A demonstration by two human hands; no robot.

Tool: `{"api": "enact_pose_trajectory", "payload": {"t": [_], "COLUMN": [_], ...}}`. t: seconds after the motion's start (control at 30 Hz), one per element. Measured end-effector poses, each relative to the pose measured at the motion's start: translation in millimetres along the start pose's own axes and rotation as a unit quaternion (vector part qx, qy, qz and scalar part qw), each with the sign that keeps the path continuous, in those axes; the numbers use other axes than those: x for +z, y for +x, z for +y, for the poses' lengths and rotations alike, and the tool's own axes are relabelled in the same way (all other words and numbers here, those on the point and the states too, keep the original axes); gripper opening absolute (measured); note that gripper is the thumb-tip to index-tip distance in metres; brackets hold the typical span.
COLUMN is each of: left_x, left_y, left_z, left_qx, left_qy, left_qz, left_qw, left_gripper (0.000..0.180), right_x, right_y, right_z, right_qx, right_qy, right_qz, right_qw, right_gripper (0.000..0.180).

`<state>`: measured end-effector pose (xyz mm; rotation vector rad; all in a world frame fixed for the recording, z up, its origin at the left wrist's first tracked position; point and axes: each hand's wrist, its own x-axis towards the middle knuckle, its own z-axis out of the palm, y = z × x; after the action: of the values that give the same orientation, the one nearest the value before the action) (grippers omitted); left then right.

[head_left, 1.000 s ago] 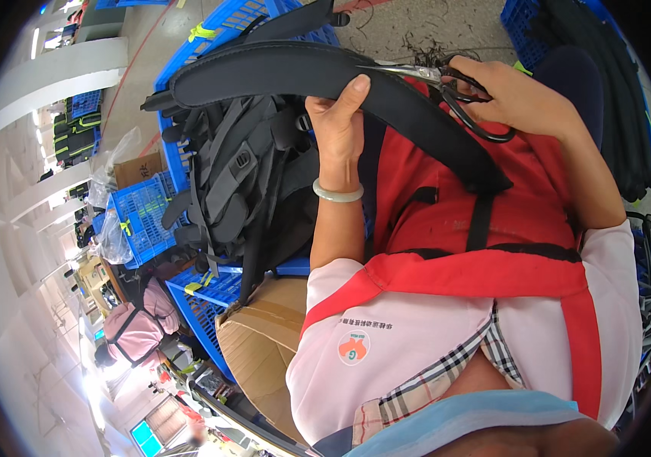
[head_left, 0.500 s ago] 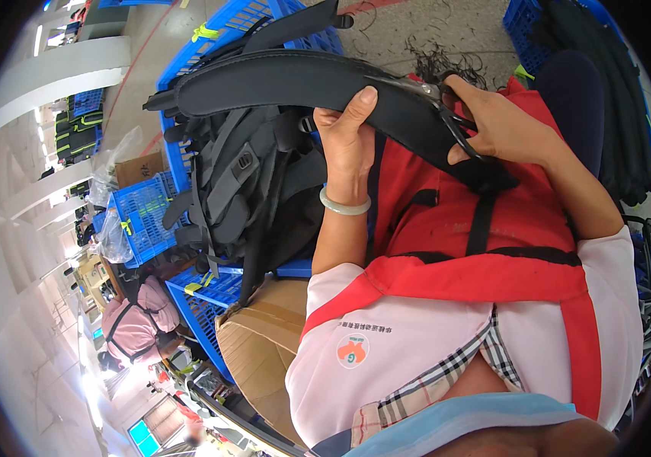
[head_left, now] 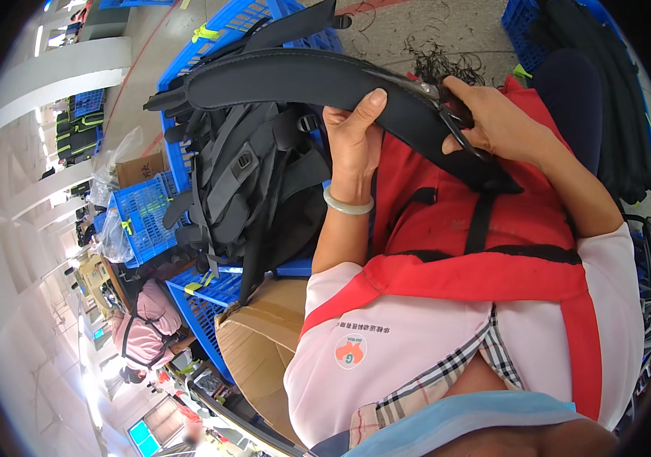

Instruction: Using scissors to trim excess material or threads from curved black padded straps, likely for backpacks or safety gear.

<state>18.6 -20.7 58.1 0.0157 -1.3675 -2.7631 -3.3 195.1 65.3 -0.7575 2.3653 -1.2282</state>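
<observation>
A long, curved black padded strap [head_left: 279,79] with stitching along its edge lies across in front of me. My left hand [head_left: 354,137] grips its lower edge near the middle, thumb on top and the other fingers hidden beneath. In my right hand [head_left: 497,122] is a pair of scissors [head_left: 451,122], fingers around the handles. Their blades lie along the strap's upper edge, pointing left; whether they are parted I cannot make out. The strap's right end rests over my red apron [head_left: 447,221].
A blue crate [head_left: 180,68] at the left holds a heap of black straps with buckles [head_left: 241,175]. Below it stand another blue crate [head_left: 199,293] and a cardboard box [head_left: 257,343]. Black trimmings [head_left: 447,65] litter the floor. Black pieces [head_left: 615,99] fill a crate at right. Someone in pink [head_left: 150,324] works at left.
The strap and my left hand have shifted slightly right. The scissors stay at the strap's upper edge. The person in pink has moved a little to the right.
</observation>
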Motion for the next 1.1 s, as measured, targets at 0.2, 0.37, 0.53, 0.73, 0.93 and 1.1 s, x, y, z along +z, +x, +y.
{"api": "enact_pose_trajectory", "payload": {"t": [0.2, 0.37, 0.53, 0.73, 0.93, 1.1], "left_x": [1.1, -2.6, 2.4, -0.4, 6.1, 4.9], "left_y": [0.1, 4.3, 14.3, 9.9, 8.7, 10.0], "left_z": [-2.6, 1.6, 12.4, 9.2, 12.4, 11.6], "left_qx": [-0.015, -0.003, 0.038, 0.043, 0.034, 0.022], "left_qy": [-0.001, 0.007, 0.001, 0.035, -0.001, -0.008], "left_qz": [0.001, -0.014, 0.008, -0.019, 0.016, 0.017], "left_qw": [1.0, 1.0, 0.999, 0.998, 0.999, 1.0], "left_gripper": [0.016, 0.018, 0.022, 0.026, 0.02, 0.02], "right_x": [3.5, -1.9, 9.4, 6.0, 1.7, -2.0], "right_y": [-2.6, -3.4, -1.4, 4.8, 5.7, 5.4], "right_z": [2.0, -2.6, 3.4, 0.0, -2.3, -6.0], "right_qx": [-0.026, 0.013, -0.053, -0.082, -0.057, -0.007], "right_qy": [0.031, 0.042, -0.01, -0.02, -0.028, 0.023], "right_qz": [0.035, 0.015, 0.076, 0.078, 0.042, 0.01], "right_qw": [0.999, 0.999, 0.996, 0.993, 0.997, 1.0], "right_gripper": [0.062, 0.058, 0.063, 0.066, 0.063, 0.053]}}
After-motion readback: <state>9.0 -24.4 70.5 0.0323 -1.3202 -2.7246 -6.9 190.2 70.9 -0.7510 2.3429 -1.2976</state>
